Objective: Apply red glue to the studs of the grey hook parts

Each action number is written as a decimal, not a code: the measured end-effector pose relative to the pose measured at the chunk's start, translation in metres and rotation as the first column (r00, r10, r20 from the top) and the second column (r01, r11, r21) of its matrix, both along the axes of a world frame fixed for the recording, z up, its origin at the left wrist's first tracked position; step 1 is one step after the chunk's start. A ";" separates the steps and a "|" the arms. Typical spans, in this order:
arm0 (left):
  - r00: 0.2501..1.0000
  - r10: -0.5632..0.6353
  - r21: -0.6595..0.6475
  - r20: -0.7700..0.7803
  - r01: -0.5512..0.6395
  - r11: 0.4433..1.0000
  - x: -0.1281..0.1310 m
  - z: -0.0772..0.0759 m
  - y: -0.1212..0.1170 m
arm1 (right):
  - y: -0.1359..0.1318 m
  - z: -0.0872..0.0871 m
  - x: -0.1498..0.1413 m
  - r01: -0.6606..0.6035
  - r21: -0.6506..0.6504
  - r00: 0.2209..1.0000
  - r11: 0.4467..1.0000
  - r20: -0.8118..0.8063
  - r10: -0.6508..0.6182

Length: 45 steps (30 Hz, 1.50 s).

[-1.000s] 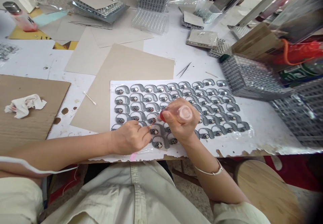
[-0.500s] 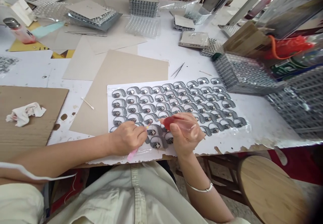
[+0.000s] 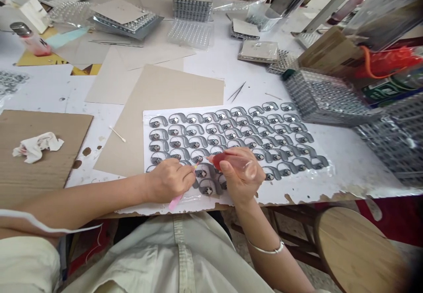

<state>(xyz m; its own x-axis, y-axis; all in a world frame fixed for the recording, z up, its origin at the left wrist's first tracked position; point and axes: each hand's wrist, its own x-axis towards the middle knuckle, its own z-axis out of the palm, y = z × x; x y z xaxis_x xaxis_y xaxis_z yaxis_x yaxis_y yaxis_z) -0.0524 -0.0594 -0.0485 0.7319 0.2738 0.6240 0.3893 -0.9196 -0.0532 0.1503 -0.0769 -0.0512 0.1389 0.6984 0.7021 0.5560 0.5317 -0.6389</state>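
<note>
White and stained, the desk [image 3: 350, 165] carries a pale sheet [image 3: 146, 136] set with rows of grey curved pieces [image 3: 214, 139], with tweezers [image 3: 236, 91] beyond that sheet's far edge and a cotton swab [image 3: 117, 134] and crumpled tissue [image 3: 38, 146] off to its left. Over the sheet's near part, the left hand [image 3: 172, 179] pinches a slim pink-handled tool [image 3: 175, 202], perhaps a brush, its tip too small to make out clearly, while the right hand [image 3: 243, 183] is wrapped around a reddish squeeze bottle [image 3: 235, 164] whose nozzle points toward that tip.
</note>
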 end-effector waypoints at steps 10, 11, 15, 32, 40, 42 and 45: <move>1.000 -0.008 0.011 -0.001 0.008 1.000 0.000 0.000 -0.001 | 0.001 -0.001 -0.001 -0.031 0.028 1.000 0.999 0.002 0.031; 1.000 -0.007 0.011 -0.001 0.007 1.000 0.000 0.000 -0.001 | 0.001 -0.001 -0.001 -0.031 0.031 1.000 0.999 0.006 0.031; 1.000 -0.007 0.010 -0.004 0.007 1.000 0.000 0.000 -0.001 | 0.002 -0.001 -0.001 -0.046 0.039 0.999 0.998 0.028 0.045; 1.000 0.002 -0.004 -0.015 -0.002 1.000 0.000 0.004 -0.001 | -0.003 0.000 0.000 -0.026 0.050 0.997 0.998 0.073 0.023; 1.000 -0.009 -0.036 -0.009 0.009 0.999 -0.001 0.002 -0.001 | -0.004 -0.001 0.001 0.014 0.072 0.991 0.997 0.129 -0.023; 1.000 -0.008 -0.033 -0.005 0.008 0.999 -0.001 0.001 -0.001 | -0.004 0.000 0.001 0.019 0.080 0.990 0.997 0.140 -0.030; 1.000 -0.004 -0.028 -0.001 0.004 1.000 -0.001 0.000 -0.001 | -0.005 0.002 0.000 0.008 0.088 0.991 0.996 0.134 -0.019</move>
